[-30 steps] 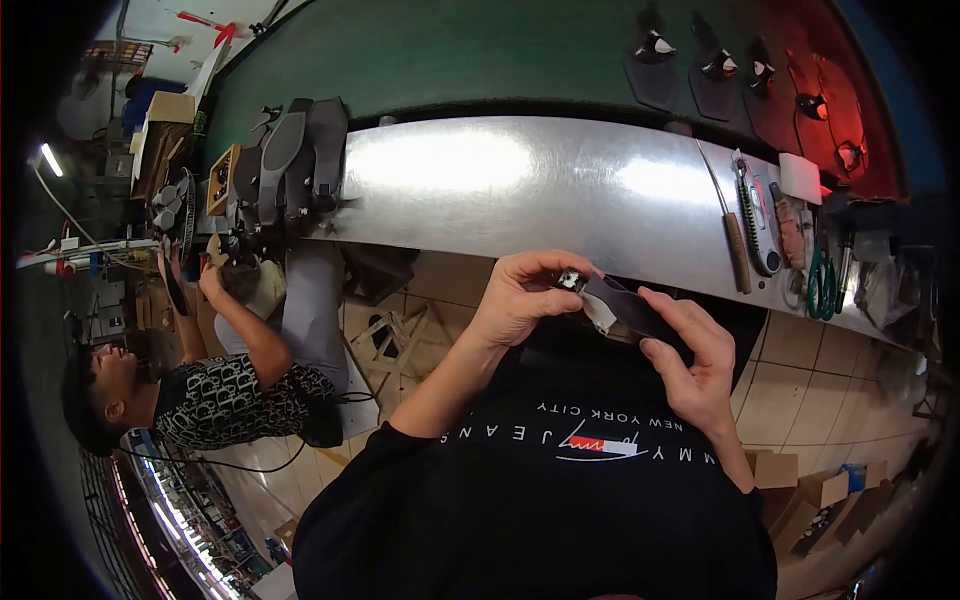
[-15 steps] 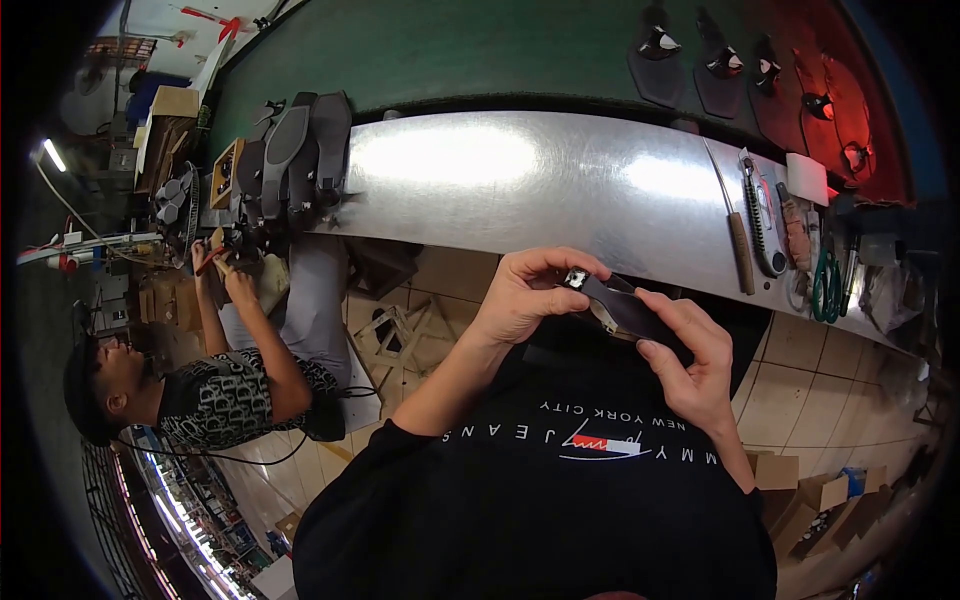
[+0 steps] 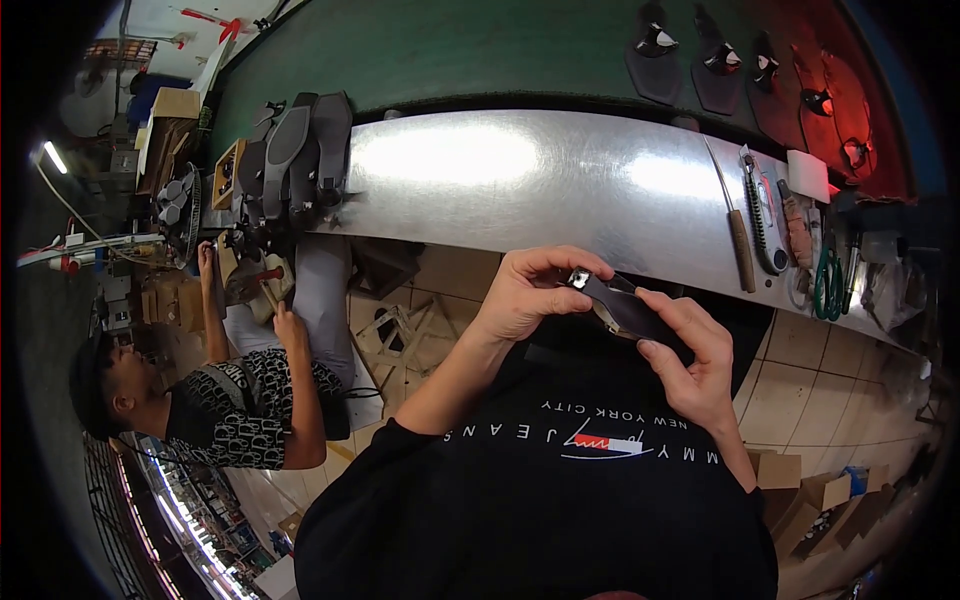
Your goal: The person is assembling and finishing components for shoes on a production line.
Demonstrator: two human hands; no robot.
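Note:
A flat black shoe piece (image 3: 630, 308) with a small shiny metal buckle at its left end is held between both hands, just in front of my chest. My left hand (image 3: 530, 290) pinches the buckle end with thumb and fingers. My right hand (image 3: 690, 355) grips the wider right end from below. Both hands hover over the near edge of the shiny metal workbench (image 3: 520, 190).
A knife (image 3: 735, 235), other hand tools and green-handled scissors (image 3: 825, 285) lie at the bench's right end. Black shoe soles (image 3: 295, 150) are stacked at its left end. More shoe pieces (image 3: 710, 60) sit on the green belt beyond. A seated person (image 3: 230, 390) works at the left.
My hands and the shoe piece have barely moved. The person at the left has shifted their arms a little.

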